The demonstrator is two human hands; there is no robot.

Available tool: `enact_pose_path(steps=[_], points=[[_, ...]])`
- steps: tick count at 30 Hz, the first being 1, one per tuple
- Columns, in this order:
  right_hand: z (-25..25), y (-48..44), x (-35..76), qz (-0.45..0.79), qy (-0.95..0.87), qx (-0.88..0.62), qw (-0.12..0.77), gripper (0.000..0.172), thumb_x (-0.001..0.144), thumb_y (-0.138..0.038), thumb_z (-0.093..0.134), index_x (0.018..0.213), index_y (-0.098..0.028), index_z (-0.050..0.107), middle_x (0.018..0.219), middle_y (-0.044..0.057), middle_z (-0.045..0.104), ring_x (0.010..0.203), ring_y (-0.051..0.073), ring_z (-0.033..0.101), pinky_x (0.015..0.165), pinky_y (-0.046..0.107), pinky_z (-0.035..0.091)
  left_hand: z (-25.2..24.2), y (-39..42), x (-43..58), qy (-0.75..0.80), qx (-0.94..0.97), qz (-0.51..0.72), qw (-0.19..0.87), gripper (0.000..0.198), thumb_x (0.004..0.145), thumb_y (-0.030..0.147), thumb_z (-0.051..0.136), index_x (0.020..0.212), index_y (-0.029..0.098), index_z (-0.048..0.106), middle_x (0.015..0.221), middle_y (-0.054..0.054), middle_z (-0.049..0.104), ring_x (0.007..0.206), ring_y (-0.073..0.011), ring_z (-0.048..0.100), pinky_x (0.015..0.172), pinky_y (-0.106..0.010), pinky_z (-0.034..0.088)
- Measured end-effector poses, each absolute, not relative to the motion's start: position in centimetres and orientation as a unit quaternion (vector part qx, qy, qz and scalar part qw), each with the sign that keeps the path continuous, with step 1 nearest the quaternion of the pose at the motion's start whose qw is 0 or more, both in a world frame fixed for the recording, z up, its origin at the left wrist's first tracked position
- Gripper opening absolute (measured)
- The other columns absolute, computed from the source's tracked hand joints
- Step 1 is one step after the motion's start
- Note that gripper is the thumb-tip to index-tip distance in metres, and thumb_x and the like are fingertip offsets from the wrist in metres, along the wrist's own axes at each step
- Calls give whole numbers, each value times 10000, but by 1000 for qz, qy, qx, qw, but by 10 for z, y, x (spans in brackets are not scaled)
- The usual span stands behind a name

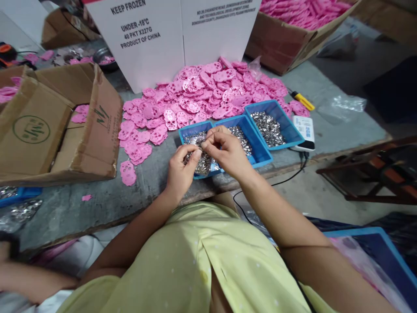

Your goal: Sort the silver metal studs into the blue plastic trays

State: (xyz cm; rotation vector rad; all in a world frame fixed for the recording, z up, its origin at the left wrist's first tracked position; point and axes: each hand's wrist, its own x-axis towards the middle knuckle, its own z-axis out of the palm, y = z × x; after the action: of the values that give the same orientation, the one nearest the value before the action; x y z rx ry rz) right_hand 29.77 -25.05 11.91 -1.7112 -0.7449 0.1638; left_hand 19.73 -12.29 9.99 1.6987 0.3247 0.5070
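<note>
My left hand (182,171) is held over the left blue tray (263,159), thumb and forefinger pinched together. My right hand (226,150) pinches just beside it, its fingertips near the left ones. What sits between the fingers is too small to make out. Small shiny metal pieces (239,135) fill the tray below both hands. Touching it on the right, a second blue tray (289,145) holds more metal pieces (267,129). Behind the trays lies a wide heap of flat pink pieces (208,93) with cut-out holes.
An open cardboard box (97,143) stands left, a white carton (156,56) behind the heap. Farther right are a box (276,50) full of pink pieces, a yellow-handled tool (303,101) and a white device (304,130) with a black cable. Another person's arm (35,280) shows lower left.
</note>
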Motion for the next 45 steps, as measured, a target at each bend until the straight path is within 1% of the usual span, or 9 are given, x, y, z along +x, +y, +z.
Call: enact_pose_path(steps=[5,9,12,17,24,27,35,42,45], points=[[115,-250,293,108,-313,-699,634,277,889,-372,709,694,-206,603,926,55,615,946,224,572,905,381,471,97,-120,199,127,752,265,590,82,882,265,666,837,205,699,814,1,669,804,-147,610,775,-262,475],[114,-254,295,133,-292,-671,668,311,875,-434,740,696,-207,624,913,46,629,942,221,586,926,388,470,96,-120,200,126,755,253,592,102,876,279,651,832,196,692,807,0,674,791,-143,605,771,-263,470],[114,-256,295,130,-295,-677,661,263,848,-415,779,724,-210,671,910,46,635,949,223,586,925,391,470,98,-120,199,127,761,245,588,120,875,298,649,828,196,692,809,-1,674,800,-145,606,778,-264,471],[112,-254,297,136,-285,-677,665,222,794,-371,803,700,-208,684,874,37,606,914,217,572,890,386,461,102,-121,198,116,767,241,583,129,870,310,655,825,197,696,813,-6,677,814,-152,614,788,-271,480],[112,-248,299,155,-170,-589,775,261,680,-330,779,554,-207,586,750,15,566,785,180,511,769,344,398,101,-121,198,133,757,235,595,141,880,329,660,842,199,699,815,-3,683,811,-148,622,781,-266,487],[115,-247,297,186,-135,-555,799,255,630,-326,804,545,-203,597,737,9,566,705,150,465,732,327,381,98,-120,198,140,759,234,591,140,888,336,663,847,208,700,789,4,665,791,-146,616,751,-254,496],[116,-245,293,225,-84,-513,824,256,582,-362,833,589,-198,637,668,-6,518,657,136,402,652,302,337,94,-117,198,163,752,215,601,184,882,401,680,861,221,710,728,23,622,669,-125,543,630,-231,471],[119,-252,302,347,-28,-430,833,295,488,-300,885,694,-173,716,817,36,625,748,162,522,638,285,378,98,-112,195,171,739,239,607,216,844,444,715,849,229,709,776,12,670,704,-139,578,665,-247,494],[115,-252,304,292,-31,-463,836,269,534,-338,848,706,-193,701,804,29,613,744,166,513,652,297,389,99,-109,192,171,732,271,601,222,837,442,733,854,220,717,799,-1,693,753,-148,611,714,-254,509]])
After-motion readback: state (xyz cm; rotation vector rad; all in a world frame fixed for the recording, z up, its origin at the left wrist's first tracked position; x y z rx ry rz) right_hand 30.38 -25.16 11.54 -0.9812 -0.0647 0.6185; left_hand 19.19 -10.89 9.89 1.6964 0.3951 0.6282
